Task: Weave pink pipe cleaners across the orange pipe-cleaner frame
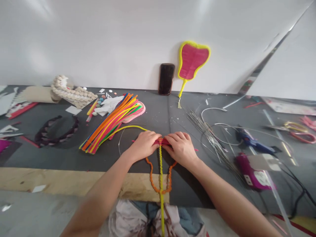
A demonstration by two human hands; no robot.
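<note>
My left hand [145, 143] and my right hand [181, 146] meet at the middle of the dark mat, fingers curled and pinched on a pink pipe-cleaner piece [161, 142] between them. A twisted yellow stem [161, 177] runs from that piece down toward me, over the table edge. An orange twisted loop [158, 187] curves around the stem below my hands. A loose yellow pipe cleaner [128, 128] arcs off to the left from my left hand.
A bundle of coloured pipe cleaners [112, 123] lies left of my hands. Thin metal wires [209, 138], a blue glue gun [251, 141] and a purple tool [249, 169] lie right. A phone [166, 79] and pink fan [192, 62] lean against the wall. A dark headband [56, 131] lies left.
</note>
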